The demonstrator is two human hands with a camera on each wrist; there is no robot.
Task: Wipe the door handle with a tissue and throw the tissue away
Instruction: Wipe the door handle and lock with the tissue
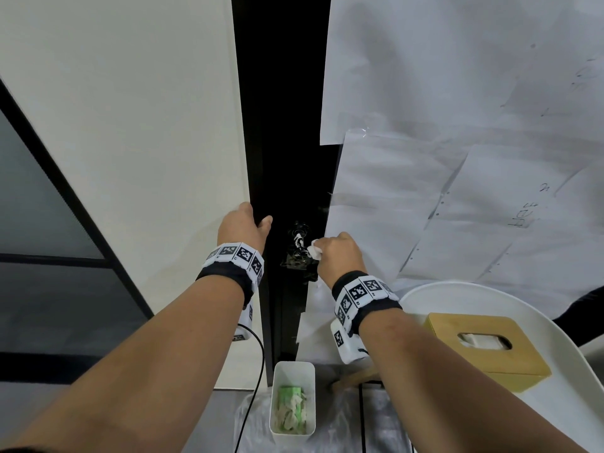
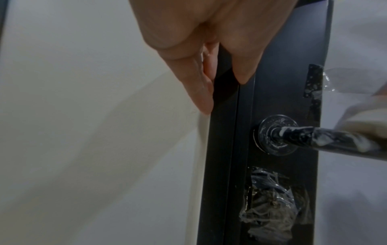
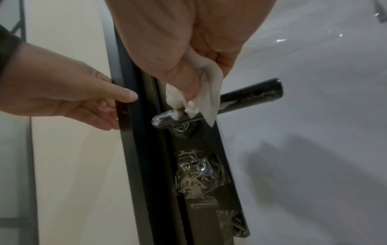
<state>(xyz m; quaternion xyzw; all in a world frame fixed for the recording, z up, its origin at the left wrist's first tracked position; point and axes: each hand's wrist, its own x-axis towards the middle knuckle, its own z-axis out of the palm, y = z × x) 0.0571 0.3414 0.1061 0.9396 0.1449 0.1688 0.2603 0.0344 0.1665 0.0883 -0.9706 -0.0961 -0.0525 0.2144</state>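
The black lever door handle (image 1: 299, 240) (image 2: 314, 137) (image 3: 251, 97) sticks out of the dark door edge and is smeared with white foam. My right hand (image 1: 340, 253) (image 3: 206, 82) pinches a crumpled white tissue (image 1: 315, 251) (image 3: 211, 99) and presses it on the handle near its base. To the left, my left hand (image 1: 243, 228) (image 2: 224, 95) (image 3: 120, 107) grips the black door frame (image 2: 222, 149), thumb on its face and fingers behind its edge. The left wrist view shows the right hand only as a blur at its right edge.
A white bin (image 1: 292, 367) with used tissues stands on the floor below the handle. A wooden tissue box (image 1: 490, 364) sits on a round white table (image 1: 572, 371) at the right. White paper (image 1: 457, 158) covers the door. Crumpled plastic film (image 3: 199, 174) is taped under the handle.
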